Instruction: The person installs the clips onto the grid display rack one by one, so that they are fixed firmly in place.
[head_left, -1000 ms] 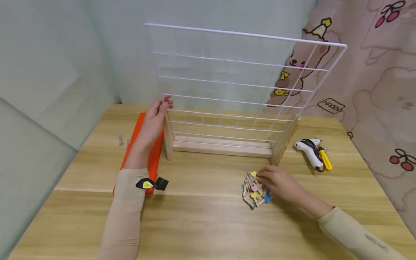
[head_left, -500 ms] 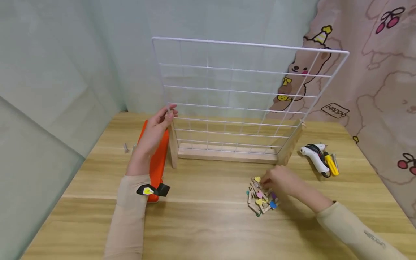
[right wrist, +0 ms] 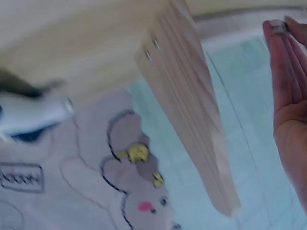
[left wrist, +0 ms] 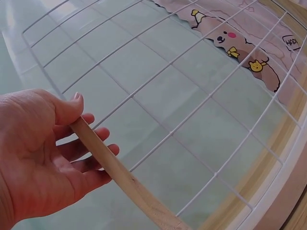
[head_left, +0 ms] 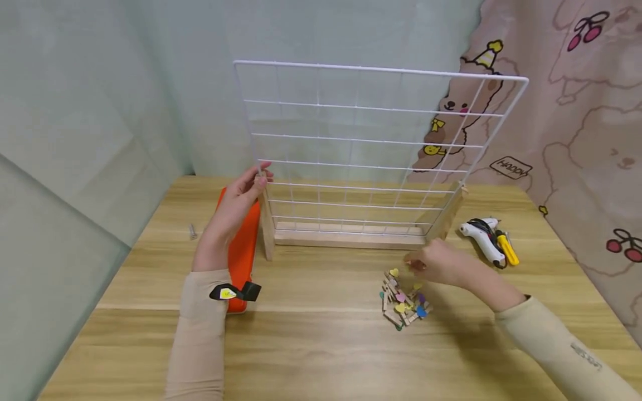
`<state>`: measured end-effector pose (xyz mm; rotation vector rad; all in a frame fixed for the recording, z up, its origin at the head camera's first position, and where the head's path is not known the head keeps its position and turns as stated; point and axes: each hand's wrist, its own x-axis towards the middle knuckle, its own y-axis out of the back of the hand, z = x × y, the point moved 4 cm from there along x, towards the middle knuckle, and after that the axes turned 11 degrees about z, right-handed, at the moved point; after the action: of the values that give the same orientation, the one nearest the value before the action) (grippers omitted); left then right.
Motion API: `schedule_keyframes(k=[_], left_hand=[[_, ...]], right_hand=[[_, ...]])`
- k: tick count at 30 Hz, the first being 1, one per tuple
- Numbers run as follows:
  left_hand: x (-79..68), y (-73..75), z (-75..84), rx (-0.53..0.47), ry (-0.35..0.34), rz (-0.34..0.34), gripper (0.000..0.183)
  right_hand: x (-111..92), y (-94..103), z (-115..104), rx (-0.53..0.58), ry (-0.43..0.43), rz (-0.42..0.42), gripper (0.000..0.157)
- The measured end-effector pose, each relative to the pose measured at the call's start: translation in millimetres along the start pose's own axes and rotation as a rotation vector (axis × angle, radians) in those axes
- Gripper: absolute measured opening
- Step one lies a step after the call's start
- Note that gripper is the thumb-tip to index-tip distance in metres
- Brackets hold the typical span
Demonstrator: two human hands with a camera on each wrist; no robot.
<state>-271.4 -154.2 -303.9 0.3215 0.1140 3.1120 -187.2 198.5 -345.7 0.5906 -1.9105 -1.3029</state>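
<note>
On the far left of the counter (head_left: pixel 321 345) lie some small metal bits (head_left: pixel 193 232), then a long orange box (head_left: pixel 244 250), flat and beside the rack. The left hand (head_left: pixel 236 209) is curled round the top of the left wood post (head_left: pixel 267 223), thumb on one side and fingers on the other, likely to stop the white wire rack (head_left: pixel 358 68) wobbling. Wood at its bottom and sides seems to hold it up. In front of its right end sits a pile of heart pegs (head_left: pixel 399 298), easy to reach. Just past the pile, the right hand (head_left: pixel 441 264) pinches a little thing (right wrist: pixel 278 27), maybe a peg, between thumb and fingertips. Farther right, a white glue gun (head_left: pixel 481 239) and a yellow-handled tool (head_left: pixel 507 249) lie together.
</note>
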Motion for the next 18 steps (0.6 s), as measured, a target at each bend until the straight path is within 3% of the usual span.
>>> schedule_keyframes(k=[3,7,13,16,18], left_hand=[[-0.5,-0.5,0.0,0.005,0.002,-0.002,0.040],[-0.9,1.4,-0.7,0.025,0.000,0.006,0.041],[0.2,-0.9,-1.5,0.025,-0.023,0.004,0.042],[2.5,-4.7,-1.9,0.030,-0.032,-0.007,0.043],[3.6,-7.6,-2.3,0.033,-0.036,-0.016,0.043]], right_hand=[[16.2,23.7,-11.7,-0.006,0.035,0.077,0.012],[55.0,56.4,-34.0,-0.014,0.100,0.183,0.018],[125.5,108.2,-67.5,0.132,0.260,0.345,0.015],[156.7,133.4,-81.5,0.211,0.284,0.401,0.015],[175.9,149.9,-90.6,0.227,0.237,0.438,0.016]])
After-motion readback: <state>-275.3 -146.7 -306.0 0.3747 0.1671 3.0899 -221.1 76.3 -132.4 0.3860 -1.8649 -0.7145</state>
